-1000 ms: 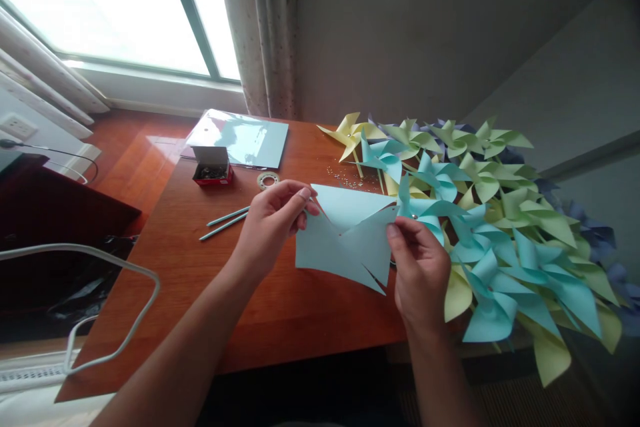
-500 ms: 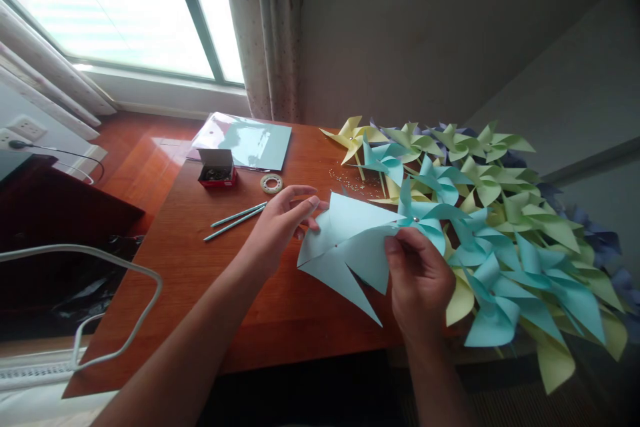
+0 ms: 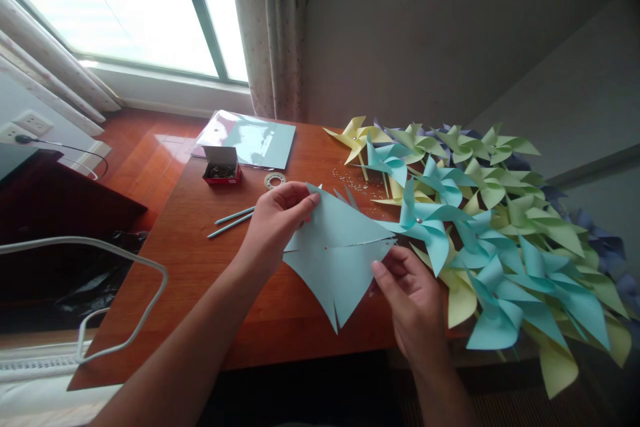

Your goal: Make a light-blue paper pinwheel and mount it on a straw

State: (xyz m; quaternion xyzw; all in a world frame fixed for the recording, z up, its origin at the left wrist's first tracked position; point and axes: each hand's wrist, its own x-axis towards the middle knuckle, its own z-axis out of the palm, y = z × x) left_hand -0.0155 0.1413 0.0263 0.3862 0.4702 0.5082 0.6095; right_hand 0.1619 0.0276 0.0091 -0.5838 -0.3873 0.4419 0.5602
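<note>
No words, labels, brands or numbers can be read anywhere, not on the small red box (image 3: 221, 171) at the far left of the table (image 3: 200, 280).

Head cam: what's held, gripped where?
A cut light-blue paper square. The left hand pinches its upper-left corner; the right hand pinches its right edge.

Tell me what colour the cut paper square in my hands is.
Light blue; the cut paper square shows best in the head view.
</note>
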